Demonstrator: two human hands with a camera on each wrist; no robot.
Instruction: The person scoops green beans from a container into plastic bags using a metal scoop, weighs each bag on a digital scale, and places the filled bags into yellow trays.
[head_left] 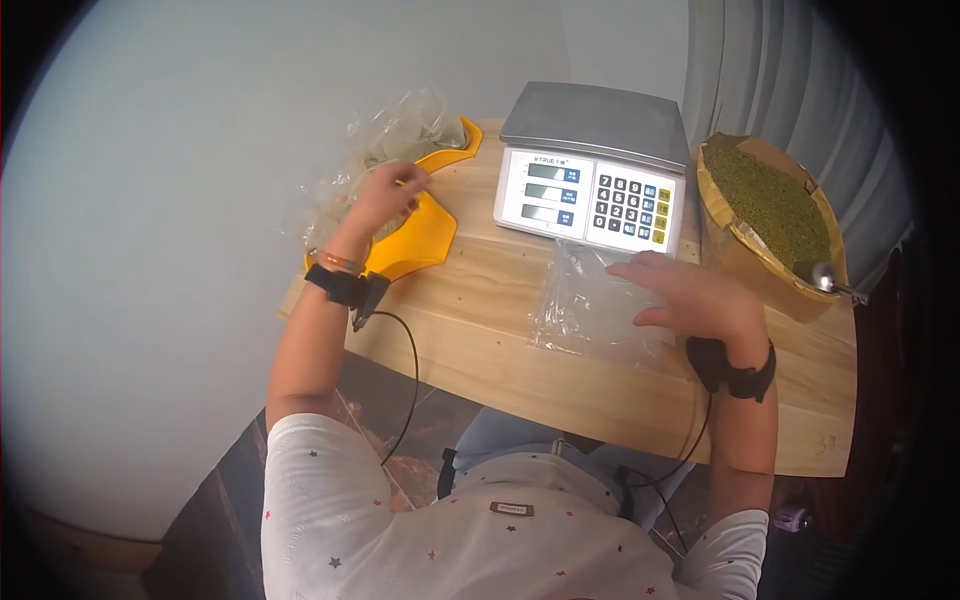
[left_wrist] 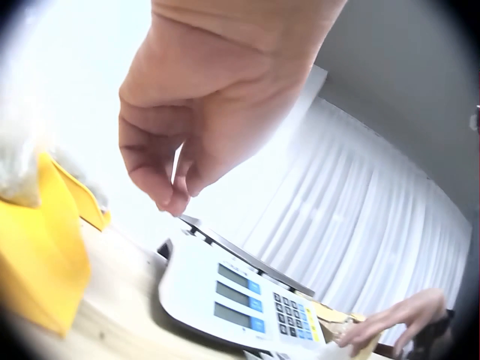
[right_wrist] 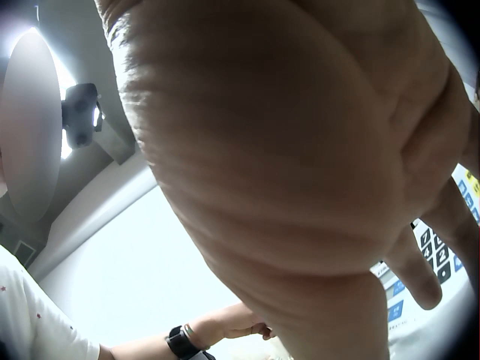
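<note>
My left hand [head_left: 384,198] hovers over the yellow trays on the left. In the left wrist view its fingers hang loosely curled, the tips close to the thumb, with nothing between them. Below it is the nearer yellow tray [head_left: 420,240], and clear plastic bags [head_left: 415,130] with greenish contents lie in and around both trays. My right hand [head_left: 690,297] is spread flat, thumb apart, over the right part of a clear plastic bag [head_left: 590,300] on the table. That bag lies at the front of a white electronic scale [head_left: 590,200], partly hidden by the hand.
A grey metal pan [head_left: 590,115] tops the scale. To its right stands a paper-lined sack of small green beans [head_left: 765,205] with a metal scoop [head_left: 825,278] at its rim. The wooden table [head_left: 470,340] ends near my lap; curtains [left_wrist: 360,217] hang behind.
</note>
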